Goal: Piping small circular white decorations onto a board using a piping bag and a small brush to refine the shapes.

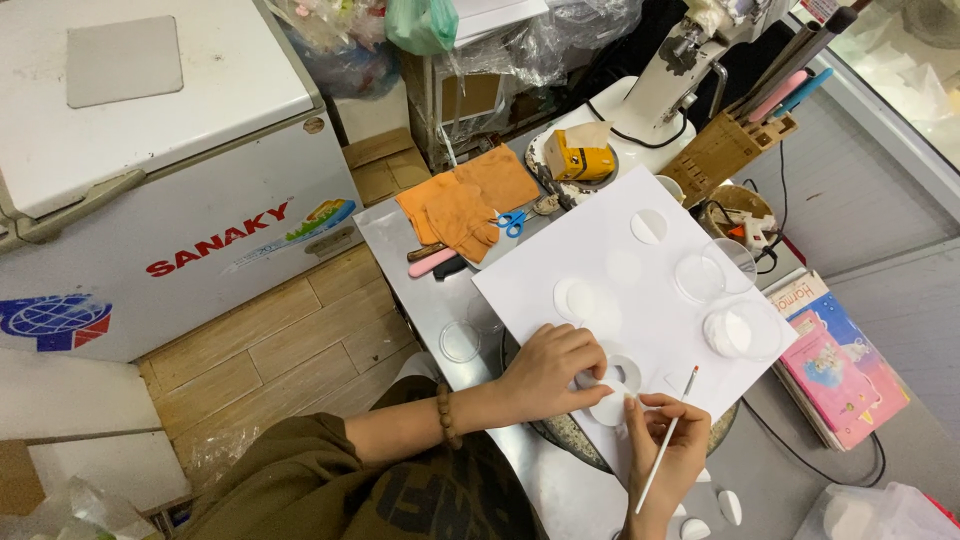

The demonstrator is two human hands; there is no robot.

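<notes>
A large white sheet (640, 290) lies on a metal table, with several round white discs and clear lids on it. My left hand (550, 368) rests on the sheet's near edge and pinches a small white disc (612, 385) beside a white ring. Close beside it, my right hand (665, 455) holds a thin white brush (668, 438) with a red tip, tilted up to the right. A clear dish of white powder (735, 332) stands at the sheet's right edge.
Orange gloves (462, 205), blue scissors (512, 222) and a pink-handled knife (432, 262) lie at the table's far left. A yellow tool (582, 160), a knife block (722, 150) and a mixer stand behind. A white chest freezer (150, 150) is left; books (840, 365) are right.
</notes>
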